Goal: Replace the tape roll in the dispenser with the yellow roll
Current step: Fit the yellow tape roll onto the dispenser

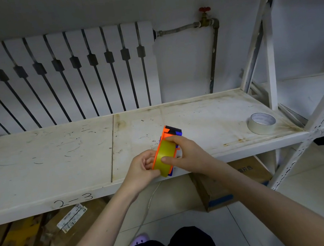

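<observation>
An orange and blue tape dispenser [167, 134] is held over the front edge of the white shelf [59, 156], its black cutter end pointing away from me. A yellow tape roll [164, 156] sits against the dispenser's orange side plate. My left hand [143, 169] grips the dispenser from the left side. My right hand [187, 154] holds the yellow roll, thumb on its near face and fingers over its top. A whitish tape roll [261, 123] lies flat on the shelf at the right, apart from both hands.
A white radiator [65, 73] and a pipe with a red valve [204, 12] back the shelf. A metal rack upright [269, 58] stands at the right. Cardboard boxes [222, 189] and a cable [147, 210] lie on the tiled floor below.
</observation>
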{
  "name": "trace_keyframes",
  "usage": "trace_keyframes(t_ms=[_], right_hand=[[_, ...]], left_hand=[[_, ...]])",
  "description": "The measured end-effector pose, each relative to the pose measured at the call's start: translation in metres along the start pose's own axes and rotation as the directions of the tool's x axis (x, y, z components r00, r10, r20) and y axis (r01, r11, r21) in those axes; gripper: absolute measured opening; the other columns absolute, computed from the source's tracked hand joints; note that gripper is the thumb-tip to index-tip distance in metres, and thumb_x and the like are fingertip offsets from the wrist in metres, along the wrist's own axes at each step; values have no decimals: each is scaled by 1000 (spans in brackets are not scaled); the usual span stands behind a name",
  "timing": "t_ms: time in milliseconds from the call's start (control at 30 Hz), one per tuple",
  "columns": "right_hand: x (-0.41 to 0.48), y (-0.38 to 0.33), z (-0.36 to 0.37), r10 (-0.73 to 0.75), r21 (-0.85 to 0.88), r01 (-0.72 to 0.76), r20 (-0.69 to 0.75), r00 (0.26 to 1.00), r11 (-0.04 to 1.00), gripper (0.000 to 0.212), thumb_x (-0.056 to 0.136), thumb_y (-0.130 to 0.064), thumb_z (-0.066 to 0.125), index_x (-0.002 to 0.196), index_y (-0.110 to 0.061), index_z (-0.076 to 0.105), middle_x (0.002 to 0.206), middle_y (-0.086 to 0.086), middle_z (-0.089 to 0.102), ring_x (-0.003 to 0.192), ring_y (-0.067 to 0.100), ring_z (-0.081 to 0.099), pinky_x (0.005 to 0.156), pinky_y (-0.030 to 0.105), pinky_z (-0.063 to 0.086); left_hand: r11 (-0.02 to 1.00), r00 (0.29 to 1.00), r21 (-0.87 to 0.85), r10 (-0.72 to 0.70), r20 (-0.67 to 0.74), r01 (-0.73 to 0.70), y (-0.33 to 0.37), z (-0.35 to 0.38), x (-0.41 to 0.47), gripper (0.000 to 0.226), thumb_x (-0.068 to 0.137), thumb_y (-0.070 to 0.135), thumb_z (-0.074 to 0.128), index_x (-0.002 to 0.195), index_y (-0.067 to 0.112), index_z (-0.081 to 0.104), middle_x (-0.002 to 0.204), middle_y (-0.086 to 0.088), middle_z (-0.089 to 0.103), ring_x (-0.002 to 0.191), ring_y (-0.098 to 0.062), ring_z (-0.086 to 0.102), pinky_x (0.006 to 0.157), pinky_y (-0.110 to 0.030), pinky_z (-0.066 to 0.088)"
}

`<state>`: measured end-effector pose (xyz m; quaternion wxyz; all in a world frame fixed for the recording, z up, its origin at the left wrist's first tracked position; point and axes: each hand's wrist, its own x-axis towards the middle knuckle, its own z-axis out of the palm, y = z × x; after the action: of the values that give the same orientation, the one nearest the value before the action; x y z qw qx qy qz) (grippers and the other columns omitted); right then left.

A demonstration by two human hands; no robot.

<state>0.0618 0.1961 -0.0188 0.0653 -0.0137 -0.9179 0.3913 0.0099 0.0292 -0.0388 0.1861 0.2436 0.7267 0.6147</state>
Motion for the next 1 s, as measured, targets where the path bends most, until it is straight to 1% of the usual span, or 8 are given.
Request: trace_keyframes(t_ms=[100,233,333,533,633,733,867,1000], right_hand=[[3,2,4,-74,-142,69,-34,997,987,53,83,-35,65,131,-19,49,131,4,55,116,20,52,93,34,48],[6,2,13,-196,-243,170,-86,977,955,39,86,-30,60,124,-19,57,125,4,62,111,23,57,88,37,50],[5,1,20,-250,-318,209,-92,964,925,37,87,-28,58,123,-17,59,126,4,63,116,24,56,91,38,49],[14,-6,18,-187,-290,171,-30,982,942,57,82,-27,64,136,-21,44,136,0,52,126,20,41,96,35,42],[17,-11,17,-224,-323,207,-16,975,924,50,84,-22,61,132,-21,48,133,-1,55,125,19,43,95,33,41],[17,-11,18,-218,-313,202,-16,976,928,47,84,-22,62,130,-21,51,131,-2,57,123,19,45,95,34,42],[17,-14,17,-211,-306,202,6,978,930,46,85,-24,62,129,-21,51,131,-2,57,122,16,45,95,30,40],[23,-16,14,-135,-105,126,-91,987,986,43,85,-21,62,127,-16,53,125,4,60,115,17,53,99,34,46]], left_hand=[[999,999,13,-40,-9,40,-6,1,2,37,60,-12,57,94,2,63,77,-7,68,63,-8,65,61,-22,52],[996,996,-16,-88,-25,88,-7,2,7,36,61,-15,54,88,7,63,66,2,66,57,-3,61,56,-17,49],[993,992,-22,-117,-40,116,-6,-1,9,39,53,-6,53,89,7,63,73,-8,63,63,-11,58,60,-22,48],[986,986,31,-166,-14,167,1,-12,13,40,56,-10,53,88,13,62,77,-11,59,70,-18,51,61,-22,42],[978,979,59,-201,-27,202,5,-14,16,37,59,-9,51,85,14,62,72,-8,56,68,-18,49,59,-25,40],[967,971,86,-236,-35,239,8,-15,19,33,71,-16,48,81,13,61,64,0,54,64,-15,50,61,-25,40],[959,963,96,-260,-67,266,13,-15,22,20,85,-1,48,76,14,60,71,-3,53,67,-13,49,58,-21,39],[956,960,95,-272,-64,277,17,-14,21,15,91,8,52,78,13,58,72,-2,54,67,-11,50,51,-12,42]])
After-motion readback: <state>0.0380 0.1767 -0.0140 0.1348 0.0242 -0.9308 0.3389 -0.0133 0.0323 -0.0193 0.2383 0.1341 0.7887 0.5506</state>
